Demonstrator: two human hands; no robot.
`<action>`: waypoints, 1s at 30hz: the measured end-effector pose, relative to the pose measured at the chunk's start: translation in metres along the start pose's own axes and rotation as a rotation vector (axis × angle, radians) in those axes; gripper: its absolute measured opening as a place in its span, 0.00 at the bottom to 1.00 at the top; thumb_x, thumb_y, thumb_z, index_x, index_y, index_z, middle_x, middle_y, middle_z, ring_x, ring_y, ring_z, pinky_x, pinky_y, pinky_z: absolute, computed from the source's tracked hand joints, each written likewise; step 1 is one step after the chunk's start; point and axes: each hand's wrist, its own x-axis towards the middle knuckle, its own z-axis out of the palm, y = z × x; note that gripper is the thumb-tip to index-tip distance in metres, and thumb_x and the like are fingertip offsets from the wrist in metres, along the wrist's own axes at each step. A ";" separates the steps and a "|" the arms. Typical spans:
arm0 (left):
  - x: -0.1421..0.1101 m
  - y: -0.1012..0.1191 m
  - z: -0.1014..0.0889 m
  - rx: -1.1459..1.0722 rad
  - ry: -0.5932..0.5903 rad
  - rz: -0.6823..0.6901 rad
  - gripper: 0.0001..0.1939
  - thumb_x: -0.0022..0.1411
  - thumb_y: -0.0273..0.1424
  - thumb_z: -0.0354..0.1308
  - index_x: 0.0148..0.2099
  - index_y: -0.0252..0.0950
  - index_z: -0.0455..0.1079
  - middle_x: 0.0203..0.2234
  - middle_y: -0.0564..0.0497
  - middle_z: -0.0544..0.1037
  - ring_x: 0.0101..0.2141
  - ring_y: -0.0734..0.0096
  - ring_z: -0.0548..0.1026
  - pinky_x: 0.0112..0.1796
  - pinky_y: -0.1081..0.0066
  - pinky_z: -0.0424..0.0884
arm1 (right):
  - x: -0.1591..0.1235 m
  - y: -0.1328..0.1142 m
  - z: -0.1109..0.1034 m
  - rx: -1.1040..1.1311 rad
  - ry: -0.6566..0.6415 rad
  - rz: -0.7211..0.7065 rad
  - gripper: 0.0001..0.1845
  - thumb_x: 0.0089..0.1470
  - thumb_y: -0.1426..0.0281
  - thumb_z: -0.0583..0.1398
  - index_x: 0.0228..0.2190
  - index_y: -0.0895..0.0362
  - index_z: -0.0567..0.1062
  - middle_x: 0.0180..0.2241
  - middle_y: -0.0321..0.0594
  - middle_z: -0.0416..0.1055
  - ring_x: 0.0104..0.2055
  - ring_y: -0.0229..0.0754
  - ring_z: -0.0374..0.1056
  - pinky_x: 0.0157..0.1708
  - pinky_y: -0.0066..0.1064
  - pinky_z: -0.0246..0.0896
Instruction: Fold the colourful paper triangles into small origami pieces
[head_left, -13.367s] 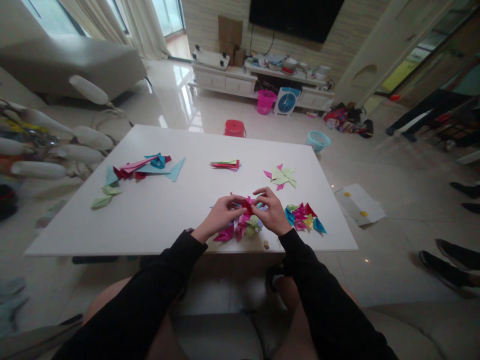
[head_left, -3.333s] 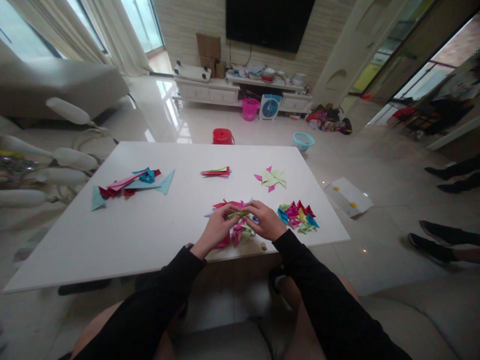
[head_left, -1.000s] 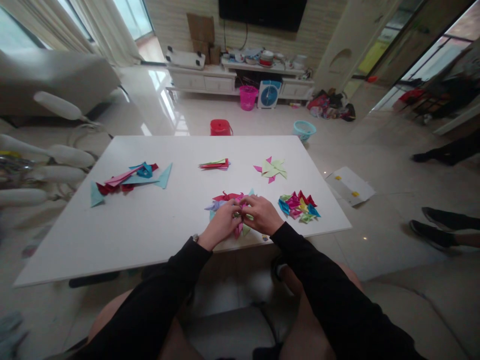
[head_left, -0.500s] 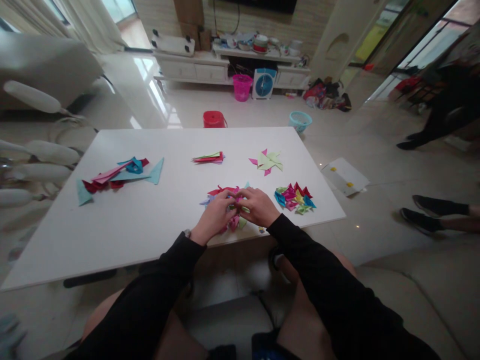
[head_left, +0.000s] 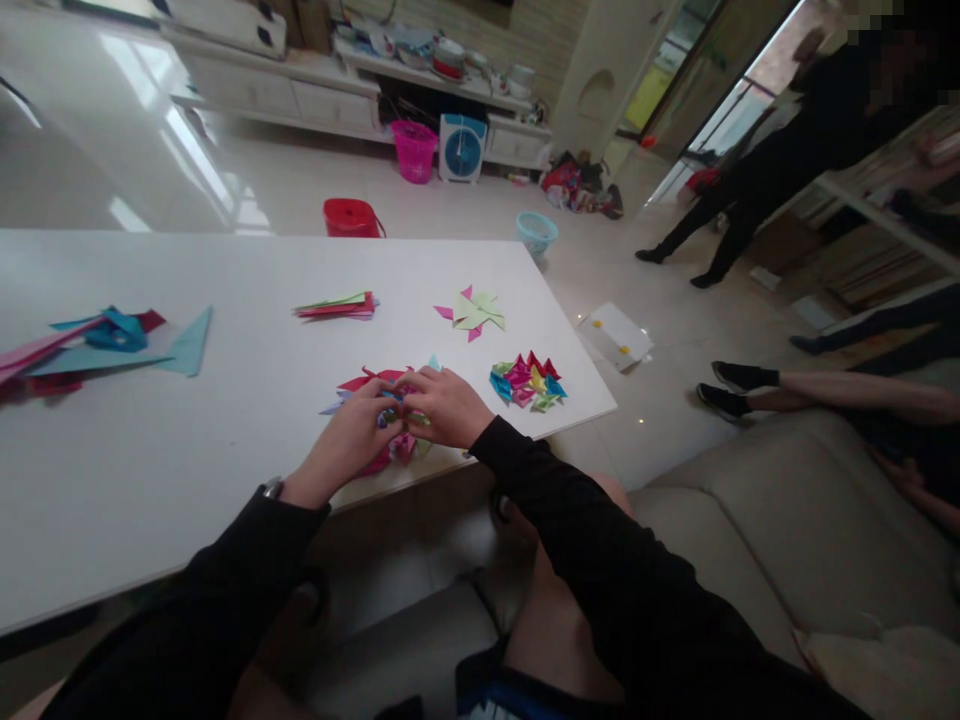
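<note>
My left hand (head_left: 346, 440) and my right hand (head_left: 448, 408) meet fingertip to fingertip, low over the white table (head_left: 247, 410). Both are closed, pinching a small green origami piece (head_left: 390, 413) that the fingers mostly cover. Beneath and around them lies a pile of colourful origami pieces (head_left: 405, 452), pink, red, lilac and pale blue, partly hidden by my hands. To the right sits a tight cluster of shiny folded pieces (head_left: 527, 381). Beyond it lies a green and pink star-like paper shape (head_left: 478, 312). A thin stack of folded paper (head_left: 337, 305) rests farther back.
Larger folded papers (head_left: 112, 345) lie at the table's left. A red stool (head_left: 352, 217) and a blue basket (head_left: 536, 232) stand past the far edge. A person in dark clothes (head_left: 765, 180) stands at the right. Another person's legs (head_left: 832, 390) extend from the sofa (head_left: 840, 500).
The view has swung right, bringing more of the standing person and sofa into sight. Earlier my hands held a red piece, then a green one. Two green pieces left the table's left side.
</note>
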 end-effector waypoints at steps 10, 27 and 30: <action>0.001 0.003 0.001 0.007 0.034 -0.001 0.09 0.61 0.32 0.57 0.35 0.36 0.78 0.42 0.44 0.75 0.43 0.60 0.75 0.46 0.61 0.72 | 0.001 -0.001 0.000 -0.017 -0.037 -0.016 0.09 0.62 0.69 0.61 0.43 0.57 0.76 0.52 0.48 0.70 0.52 0.51 0.61 0.43 0.41 0.61; 0.000 -0.001 0.006 0.022 0.012 -0.012 0.07 0.59 0.29 0.57 0.34 0.35 0.76 0.42 0.44 0.75 0.42 0.58 0.75 0.47 0.58 0.72 | 0.004 -0.004 0.010 -0.053 -0.031 -0.043 0.09 0.62 0.70 0.60 0.44 0.58 0.76 0.51 0.48 0.71 0.53 0.51 0.61 0.48 0.43 0.62; -0.001 -0.001 0.007 0.009 0.004 -0.022 0.06 0.58 0.28 0.56 0.32 0.35 0.75 0.41 0.44 0.75 0.42 0.59 0.75 0.46 0.58 0.72 | 0.005 -0.005 0.011 -0.066 -0.046 -0.057 0.09 0.62 0.70 0.60 0.43 0.60 0.76 0.51 0.49 0.70 0.53 0.51 0.61 0.47 0.44 0.61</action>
